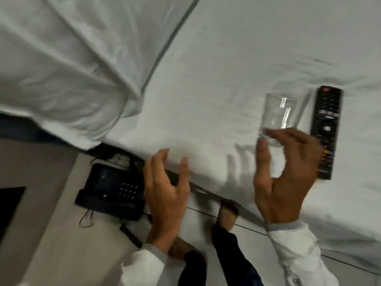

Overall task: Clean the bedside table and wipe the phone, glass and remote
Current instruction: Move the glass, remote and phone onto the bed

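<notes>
A clear glass (pixel 284 112) rests on the white bed sheet (pixel 226 58), right beside a black remote (pixel 327 120) that lies flat with its buttons up. My right hand (pixel 284 182) reaches in from below, thumb and fingertips loosely around the base of the glass. My left hand (pixel 167 195) hovers over the edge of the bed with its fingers apart and nothing in it. Just to its left, a black desk phone (pixel 115 188) sits on the pale bedside table (pixel 61 223), with its cord trailing below it.
A large white pillow (pixel 72 58) fills the upper left and overhangs the table. A dark flat object (pixel 10 203) sits at the left edge. A thin dark stick (pixel 129 234) lies below the phone. My bare feet (pixel 226 213) stand on the tiled floor by the bed.
</notes>
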A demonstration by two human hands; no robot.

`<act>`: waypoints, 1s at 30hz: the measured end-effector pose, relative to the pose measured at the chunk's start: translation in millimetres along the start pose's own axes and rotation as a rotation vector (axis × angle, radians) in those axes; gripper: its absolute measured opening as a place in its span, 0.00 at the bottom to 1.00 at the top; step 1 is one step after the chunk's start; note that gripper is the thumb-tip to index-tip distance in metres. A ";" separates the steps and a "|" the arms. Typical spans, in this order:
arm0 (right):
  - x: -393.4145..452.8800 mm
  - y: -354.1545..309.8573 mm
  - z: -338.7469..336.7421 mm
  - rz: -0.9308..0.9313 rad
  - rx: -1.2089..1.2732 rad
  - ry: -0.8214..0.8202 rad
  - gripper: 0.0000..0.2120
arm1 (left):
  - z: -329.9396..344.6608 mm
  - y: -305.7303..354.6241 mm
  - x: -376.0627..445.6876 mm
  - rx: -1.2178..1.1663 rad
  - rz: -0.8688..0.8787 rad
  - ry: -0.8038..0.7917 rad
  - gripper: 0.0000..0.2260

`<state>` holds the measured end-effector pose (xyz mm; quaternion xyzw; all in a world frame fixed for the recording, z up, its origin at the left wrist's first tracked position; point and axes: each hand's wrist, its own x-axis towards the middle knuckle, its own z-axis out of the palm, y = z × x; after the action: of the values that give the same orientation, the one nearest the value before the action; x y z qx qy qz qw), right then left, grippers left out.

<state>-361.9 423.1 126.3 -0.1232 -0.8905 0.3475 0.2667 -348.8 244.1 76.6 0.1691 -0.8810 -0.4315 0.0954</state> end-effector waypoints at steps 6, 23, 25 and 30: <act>-103.9 -57.6 125.5 -0.215 0.199 -0.972 0.16 | -76.3 -139.1 -24.4 -0.062 -0.554 0.308 0.19; -185.3 -42.6 208.7 0.383 0.113 -1.268 0.19 | -92.3 -230.0 -37.8 -0.692 -0.980 0.199 0.23; -195.3 -37.3 185.7 0.430 0.108 -1.218 0.22 | -108.7 -217.1 -56.5 -0.672 -0.958 0.148 0.24; -185.0 -47.3 133.0 0.466 0.263 -0.870 0.18 | -136.9 -155.5 -56.5 -0.579 -0.807 -0.016 0.31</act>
<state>-285.0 240.3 4.8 -0.1277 -0.8168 0.5258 -0.2001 -220.1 77.3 35.6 0.4597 -0.5900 -0.6624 -0.0430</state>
